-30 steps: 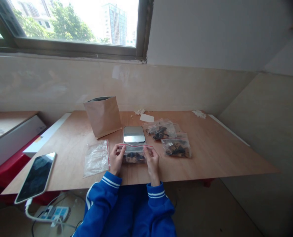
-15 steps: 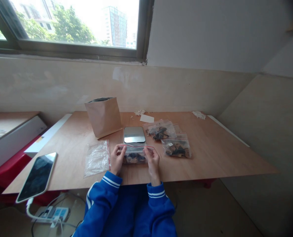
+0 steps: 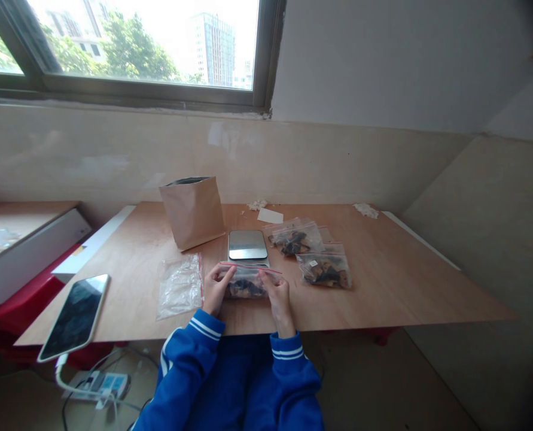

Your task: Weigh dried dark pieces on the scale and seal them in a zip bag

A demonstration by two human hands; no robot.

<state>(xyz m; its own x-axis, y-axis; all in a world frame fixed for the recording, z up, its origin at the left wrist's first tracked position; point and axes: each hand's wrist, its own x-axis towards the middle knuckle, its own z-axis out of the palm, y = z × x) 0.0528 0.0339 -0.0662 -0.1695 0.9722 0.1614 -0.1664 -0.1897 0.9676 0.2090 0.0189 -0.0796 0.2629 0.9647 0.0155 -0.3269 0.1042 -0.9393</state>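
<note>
A clear zip bag [image 3: 247,288] with a red seal line and dark, dried-looking pieces inside lies at the table's front. My left hand [image 3: 216,288] grips its left top edge, thumb on the plastic. On the other side my right hand [image 3: 277,294] pinches the bag near the seal, its thumb pointing inward. Just behind the bag sits a digital scale [image 3: 247,245] with a shiny metal plate. Flat zip bags [image 3: 180,287] without visible contents lie left of my left hand. Filled zip bags [image 3: 324,269] holding similar dark pieces rest to the right.
An upright brown paper pouch [image 3: 193,212], open at the top, stands at the back left. A white card [image 3: 270,215] and crumpled scraps [image 3: 365,210] lie near the wall. A phone [image 3: 75,317] with a charging cable overhangs the left front edge.
My thumbs have moved a little inward along the bag's seal. The whole view has shifted slightly; the other things on the table stay in place.
</note>
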